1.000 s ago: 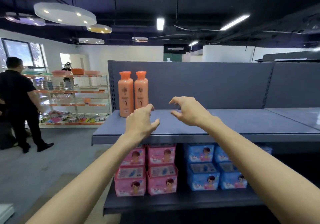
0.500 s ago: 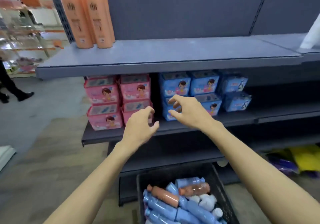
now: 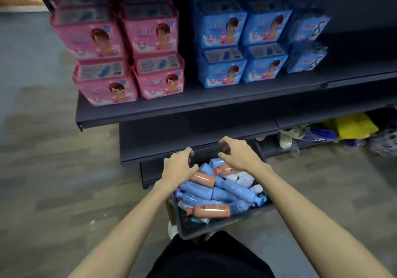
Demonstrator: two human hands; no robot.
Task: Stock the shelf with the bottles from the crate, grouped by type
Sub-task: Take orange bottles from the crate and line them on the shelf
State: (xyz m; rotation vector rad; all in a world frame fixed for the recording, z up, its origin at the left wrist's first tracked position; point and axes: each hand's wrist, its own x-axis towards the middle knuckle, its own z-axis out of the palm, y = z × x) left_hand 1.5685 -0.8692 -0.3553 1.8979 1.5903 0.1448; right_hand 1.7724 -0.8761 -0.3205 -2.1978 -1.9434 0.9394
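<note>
In the head view, both hands hover over the far end of the black crate [image 3: 223,227], which sits on the floor against the foot of the shelving unit [image 3: 193,108]. The left hand [image 3: 178,167] has its fingers loosely curled and spread, holding nothing. The right hand [image 3: 236,154] is also clawed and empty, though its fingertips are partly hidden, so contact with the bottles below cannot be ruled out.

The bottles lie jumbled on their sides in the crate. The nearest orange bottle [image 3: 203,179] lies just below and right of the left hand, between the two hands, its long axis running left to right with a slight downward tilt. The left hand looks nearer to it. A second orange bottle [image 3: 208,210] lies closer to the person, cap pointing left. Blue bottles [image 3: 238,190] crowd between them, lying diagonally, with white bottles [image 3: 242,179] on the right.

Room for lifting is open straight up; the crate's far wall and the low shelf edge stand just beyond the fingers.
</note>
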